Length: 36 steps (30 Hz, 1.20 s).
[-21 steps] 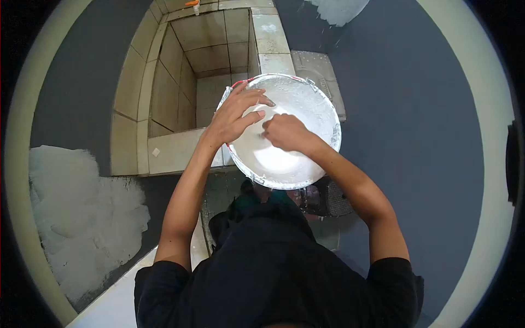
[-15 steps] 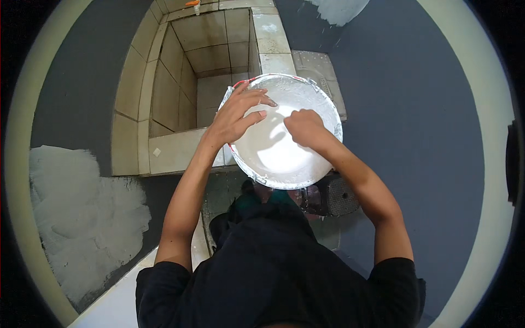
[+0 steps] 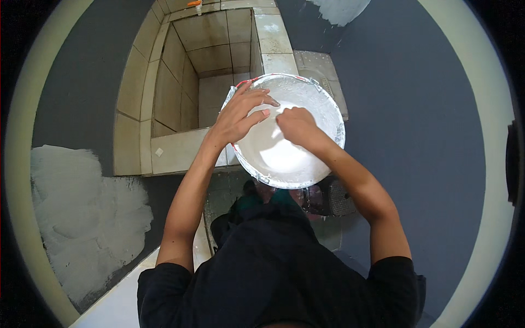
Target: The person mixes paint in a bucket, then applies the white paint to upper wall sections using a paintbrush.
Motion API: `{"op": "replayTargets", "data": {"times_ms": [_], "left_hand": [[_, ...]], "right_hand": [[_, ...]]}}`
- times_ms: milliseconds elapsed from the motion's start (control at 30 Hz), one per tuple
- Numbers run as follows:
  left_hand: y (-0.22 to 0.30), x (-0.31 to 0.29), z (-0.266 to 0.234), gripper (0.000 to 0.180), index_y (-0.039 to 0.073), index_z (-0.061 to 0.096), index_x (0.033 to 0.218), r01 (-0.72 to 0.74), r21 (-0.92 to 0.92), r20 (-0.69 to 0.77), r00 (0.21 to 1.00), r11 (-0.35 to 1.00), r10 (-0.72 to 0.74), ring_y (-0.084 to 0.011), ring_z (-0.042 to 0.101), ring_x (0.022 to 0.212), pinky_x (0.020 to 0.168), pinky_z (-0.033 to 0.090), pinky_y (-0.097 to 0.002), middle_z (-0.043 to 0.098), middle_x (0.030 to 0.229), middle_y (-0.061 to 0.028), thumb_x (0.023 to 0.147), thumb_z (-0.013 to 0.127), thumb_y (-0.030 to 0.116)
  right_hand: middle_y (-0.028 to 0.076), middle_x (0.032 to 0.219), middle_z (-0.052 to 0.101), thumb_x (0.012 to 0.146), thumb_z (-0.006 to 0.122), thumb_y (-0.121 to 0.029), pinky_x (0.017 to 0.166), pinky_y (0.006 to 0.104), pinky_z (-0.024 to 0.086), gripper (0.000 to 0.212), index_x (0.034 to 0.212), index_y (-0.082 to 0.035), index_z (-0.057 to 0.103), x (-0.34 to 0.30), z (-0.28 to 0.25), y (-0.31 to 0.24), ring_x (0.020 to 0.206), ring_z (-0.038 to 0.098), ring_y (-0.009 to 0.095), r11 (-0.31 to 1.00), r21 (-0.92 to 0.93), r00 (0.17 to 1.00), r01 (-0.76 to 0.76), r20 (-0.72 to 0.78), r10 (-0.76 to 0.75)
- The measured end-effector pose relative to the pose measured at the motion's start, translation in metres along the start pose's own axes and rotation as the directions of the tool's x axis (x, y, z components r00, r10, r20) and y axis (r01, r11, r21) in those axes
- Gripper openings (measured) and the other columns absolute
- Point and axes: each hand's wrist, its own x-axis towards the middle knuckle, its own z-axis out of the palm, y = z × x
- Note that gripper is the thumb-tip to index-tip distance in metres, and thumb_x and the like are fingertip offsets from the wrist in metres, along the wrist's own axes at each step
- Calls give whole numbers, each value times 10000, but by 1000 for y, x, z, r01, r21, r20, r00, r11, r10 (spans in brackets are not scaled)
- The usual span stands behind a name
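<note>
A round bucket (image 3: 330, 106) full of white paste sits in front of me, its rim smeared white with a bit of red showing at the left edge. My left hand (image 3: 239, 113) lies over the bucket's upper left rim with its fingers spread, the fingertips reaching over the white surface. Just right of those fingertips, my right hand (image 3: 295, 124) is over the middle of the bucket with its fingers curled in. Whether it holds anything is hidden. Both forearms reach up from my dark shirt at the bottom.
A beige tiled trough (image 3: 186, 82) stands to the left of and behind the bucket. The grey wall carries white plaster patches at the left (image 3: 82, 218) and at the top (image 3: 339, 8). A dark grated object (image 3: 334, 198) lies below the bucket.
My right hand shifted right across the white surface, then came back left toward the left fingertips. The left hand stayed on the rim.
</note>
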Motion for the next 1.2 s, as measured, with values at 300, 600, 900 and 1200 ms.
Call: {"op": "replayTargets", "data": {"times_ms": [300, 600, 900, 1200], "left_hand": [[4, 10, 0, 361, 49, 696, 1056, -6, 41, 41, 999, 999, 5, -313, 499, 1269, 1182, 172, -477, 646, 1177, -181, 878, 512, 303], [2, 11, -1, 367, 48, 697, 1056, -2, 48, 23, 1000, 999, 1, -314, 498, 1266, 1182, 168, -479, 646, 1179, -177, 890, 495, 306], [16, 16, -6, 406, 51, 684, 1119, 7, 84, 92, 996, 996, -15, -300, 456, 1314, 1197, 137, -482, 618, 1240, -162, 913, 464, 324], [53, 18, -18, 308, 25, 683, 1026, -38, -25, -66, 997, 999, 36, -310, 514, 1244, 1165, 217, -472, 654, 1144, -162, 955, 491, 255]], "right_hand": [[214, 903, 678, 830, 633, -191, 818, 454, 524, 189, 894, -21, 687, -5, 11, -15, 897, 668, 368, 983, 184, 973, -1, 228, -42], [151, 886, 691, 778, 662, -103, 762, 428, 545, 126, 887, -49, 692, -17, -12, 10, 858, 684, 325, 989, -79, 988, -127, 81, 133], [219, 908, 674, 859, 615, -221, 810, 460, 524, 232, 909, -4, 681, -25, -19, -24, 871, 668, 381, 963, 256, 970, -84, 242, 20], [208, 674, 636, 897, 602, -218, 614, 489, 501, 229, 808, -7, 600, -86, -137, -63, 658, 641, 393, 927, 267, 914, -263, -240, 328]]}}
